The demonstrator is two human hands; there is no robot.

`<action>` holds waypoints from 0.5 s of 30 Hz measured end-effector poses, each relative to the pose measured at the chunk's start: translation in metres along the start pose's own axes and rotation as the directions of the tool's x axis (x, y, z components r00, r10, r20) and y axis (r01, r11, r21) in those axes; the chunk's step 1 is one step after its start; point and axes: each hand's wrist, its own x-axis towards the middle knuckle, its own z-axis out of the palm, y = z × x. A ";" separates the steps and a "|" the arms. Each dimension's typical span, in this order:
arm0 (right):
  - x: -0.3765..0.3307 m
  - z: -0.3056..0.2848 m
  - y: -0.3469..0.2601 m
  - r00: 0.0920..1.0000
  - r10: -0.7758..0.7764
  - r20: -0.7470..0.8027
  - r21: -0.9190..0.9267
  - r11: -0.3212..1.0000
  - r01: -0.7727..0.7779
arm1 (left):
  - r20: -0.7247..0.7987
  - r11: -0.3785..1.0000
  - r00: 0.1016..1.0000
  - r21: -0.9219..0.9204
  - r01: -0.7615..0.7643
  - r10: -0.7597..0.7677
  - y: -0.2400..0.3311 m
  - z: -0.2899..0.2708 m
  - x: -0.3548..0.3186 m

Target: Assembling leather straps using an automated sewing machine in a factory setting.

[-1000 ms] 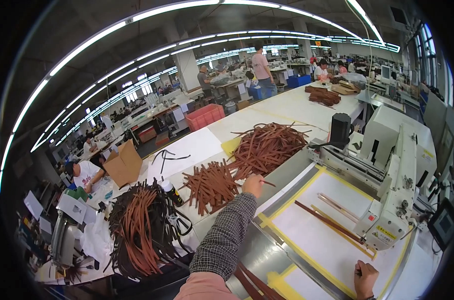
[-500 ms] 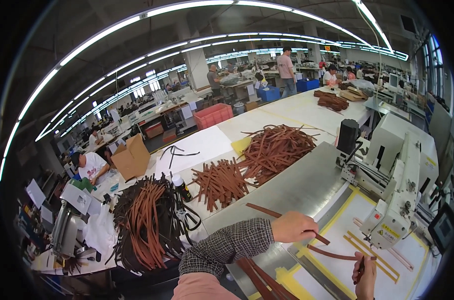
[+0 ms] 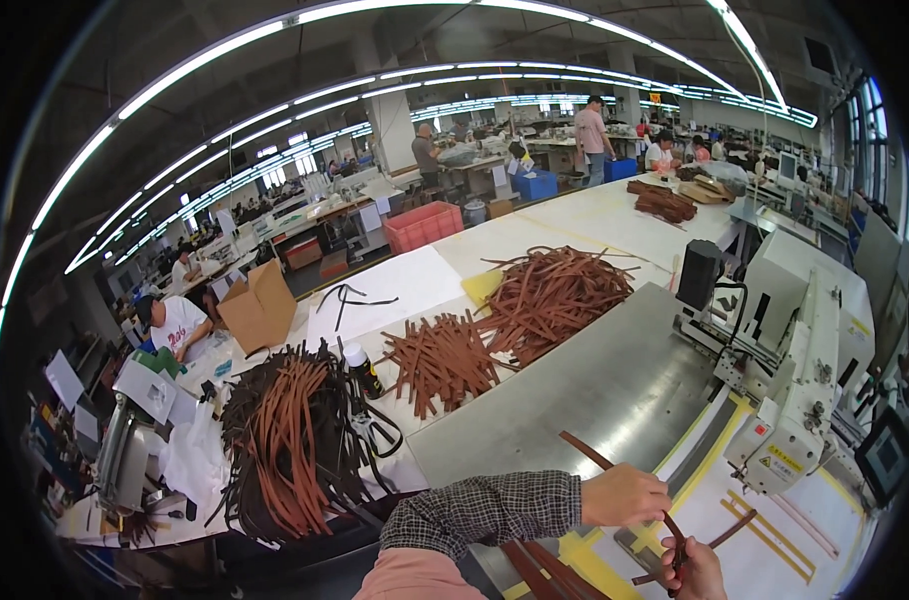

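Note:
My left hand [image 3: 627,496] is closed on a brown leather strap [image 3: 587,450]. One end of the strap points up and away over the metal plate; the other bends down to my right hand [image 3: 697,572]. Closed as well, my right hand holds a small dark tool [image 3: 679,553], largely hidden by the fingers, its kind unclear. The strap's lower end meets this tool and the fingertips. Behind the right hand a second brown strap [image 3: 733,529] lies slanting across the white work sheet [image 3: 710,495]. More long brown straps [image 3: 547,572] lie below my left forearm.
A white sewing machine head [image 3: 775,450] stands at the right, beside a screen [image 3: 885,455]. Beyond the metal plate [image 3: 575,400] are heaps of brown straps [image 3: 555,300] and a dark-and-brown bundle [image 3: 295,440]. A bottle [image 3: 361,370] stands by the bundle. Several people work farther off.
My left hand has moved right and down with its strap. My right hand has moved left to that strap's end, and the second strap, earlier at its fingers, now lies behind it.

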 end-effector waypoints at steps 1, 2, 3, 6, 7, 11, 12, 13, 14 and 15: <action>0.000 0.000 0.001 0.999 -0.010 0.050 -0.020 1.000 0.011 | -0.026 1.000 1.000 0.015 0.013 -0.013 -0.001 -0.001 -0.001; -0.001 0.001 0.002 0.999 -0.007 0.049 -0.023 1.000 0.008 | -0.051 0.999 0.998 0.029 0.026 -0.025 -0.003 -0.003 -0.003; -0.002 0.005 0.003 1.000 -0.010 0.026 -0.131 0.991 0.013 | -0.053 0.999 0.998 0.027 0.031 -0.030 -0.004 -0.003 -0.004; -0.005 0.017 0.002 0.998 -0.044 -0.033 -0.335 0.942 0.030 | -0.049 0.998 0.998 0.052 0.030 -0.027 -0.008 -0.006 -0.009; -0.004 0.018 0.002 0.999 -0.045 -0.023 -0.467 0.884 0.029 | -0.035 0.998 0.999 0.060 0.016 -0.014 -0.009 -0.007 -0.010; 0.003 0.027 0.000 0.997 -0.077 -0.002 -0.603 0.795 0.060 | -0.044 0.991 0.999 0.134 -0.008 0.014 -0.020 -0.013 -0.022; 0.004 0.027 0.001 0.997 -0.077 -0.007 -0.604 0.795 0.057 | -0.046 0.991 0.999 0.130 -0.010 0.017 -0.023 -0.014 -0.025; 0.006 0.028 0.002 0.995 -0.091 -0.035 -0.566 0.823 0.055 | -0.035 0.992 0.999 0.126 -0.008 0.012 -0.025 -0.015 -0.028; 0.007 0.029 0.003 0.993 -0.104 -0.063 -0.526 0.849 0.056 | -0.023 0.992 1.000 0.123 -0.006 0.009 -0.027 -0.016 -0.031; 0.008 0.031 0.004 0.991 -0.109 -0.072 -0.524 0.850 0.055 | -0.023 0.993 1.000 0.117 -0.014 0.017 -0.028 -0.017 -0.033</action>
